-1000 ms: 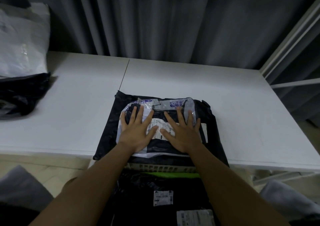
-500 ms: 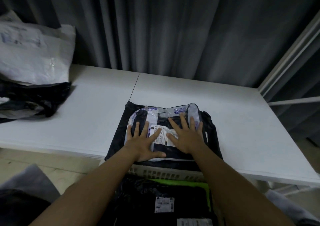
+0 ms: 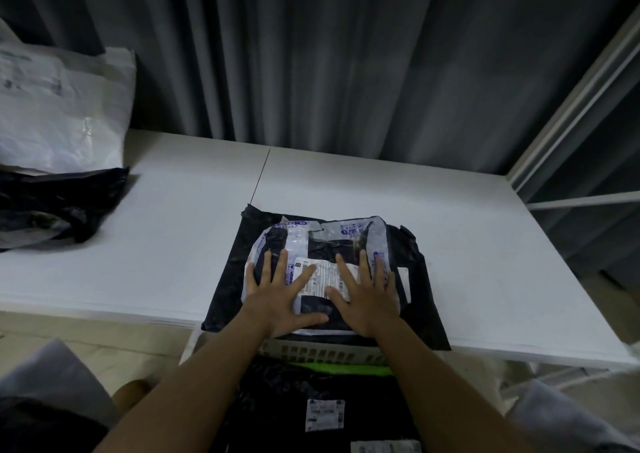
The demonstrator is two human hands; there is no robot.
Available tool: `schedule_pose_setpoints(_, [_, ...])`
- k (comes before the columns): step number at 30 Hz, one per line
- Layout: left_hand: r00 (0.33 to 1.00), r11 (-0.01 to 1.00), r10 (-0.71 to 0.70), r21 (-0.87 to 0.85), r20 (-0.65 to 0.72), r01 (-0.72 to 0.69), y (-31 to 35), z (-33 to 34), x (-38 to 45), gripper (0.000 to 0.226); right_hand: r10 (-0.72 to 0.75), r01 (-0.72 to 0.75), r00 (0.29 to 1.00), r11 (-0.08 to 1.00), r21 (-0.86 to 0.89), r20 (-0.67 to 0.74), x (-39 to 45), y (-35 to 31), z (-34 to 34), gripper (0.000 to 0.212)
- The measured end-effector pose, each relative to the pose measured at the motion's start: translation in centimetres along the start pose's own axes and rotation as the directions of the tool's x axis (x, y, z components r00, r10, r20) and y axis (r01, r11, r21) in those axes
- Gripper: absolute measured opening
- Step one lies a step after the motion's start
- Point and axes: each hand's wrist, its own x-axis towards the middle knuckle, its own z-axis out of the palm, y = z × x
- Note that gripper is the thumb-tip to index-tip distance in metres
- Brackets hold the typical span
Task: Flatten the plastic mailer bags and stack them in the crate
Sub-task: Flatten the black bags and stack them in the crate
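A black mailer bag wrapped in clear tape with a white label (image 3: 322, 244) lies on a larger flat black mailer bag (image 3: 420, 300) at the white table's near edge. My left hand (image 3: 277, 296) presses flat on its left half, fingers spread. My right hand (image 3: 367, 296) presses flat on its right half, fingers spread too. Below the table edge stands a white slotted crate (image 3: 325, 350). Inside it lie black mailer bags with white labels (image 3: 325, 414), and a green strip shows near the crate's far wall.
At the table's far left lies a pile of crumpled mailer bags, white ones (image 3: 59, 113) above black ones (image 3: 59, 206). Grey curtains hang behind the white table (image 3: 166, 237). A white frame (image 3: 571, 113) stands at the right.
My hands have slid back toward me over the taped bag and spread a little apart. The view has tilted, showing more of the bag pile at left.
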Motion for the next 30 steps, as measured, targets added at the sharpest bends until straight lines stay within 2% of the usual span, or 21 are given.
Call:
schedule_pose_setpoints(5, [1.0,1.0,0.003,-0.002,0.013,-0.003,0.0,0.0,0.2,0.103,0.018,-0.018,1.0,1.0,0.014,-0.004,0.3,0.1,0.5,0.068])
schedule_pose_setpoints(9, [0.996,1.0,-0.004,-0.005,0.093,0.004,0.1,-1.0,0.2,0.101,0.032,-0.03,0.997,0.999,-0.025,0.072,0.5,-0.2,-0.3,0.068])
schedule_pose_setpoints(13, [0.991,0.995,-0.053,0.088,0.122,0.043,0.9,-2.5,0.1,0.095,0.033,-0.022,0.998,0.974,-0.227,0.047,0.1,-0.8,-1.9,0.07])
schedule_pose_setpoints(16, [0.988,0.989,-0.076,0.134,0.132,0.058,2.1,-4.2,-0.3,0.084,-0.007,0.005,1.0,0.949,-0.315,-0.005,-0.6,-2.4,-3.9,0.061])
schedule_pose_setpoints(18, [0.997,0.997,-0.044,0.061,0.065,0.04,2.1,-5.6,-1.5,0.063,-0.112,0.087,0.991,0.95,-0.298,-0.069,-1.5,-4.2,-5.1,0.053])
schedule_pose_setpoints(21, [0.996,0.996,-0.013,-0.086,-0.089,0.006,0.7,-7.9,-4.2,0.039,-0.283,0.236,0.942,0.941,-0.244,-0.182,-2.8,-7.2,-6.5,0.043])
schedule_pose_setpoints(26, [0.975,0.974,-0.153,-0.194,-0.16,0.121,-4.6,-11.1,-8.9,0.032,-0.411,0.396,0.864,0.911,-0.11,-0.29,-4.6,-14.0,-9.3,0.035])
schedule_pose_setpoints(30, [0.917,0.931,-0.314,-0.271,-0.245,0.246,-10.0,-11.8,-11.6,0.035,-0.468,0.475,0.83,0.878,-0.054,-0.304,-5.5,-19.5,-10.7,0.035])
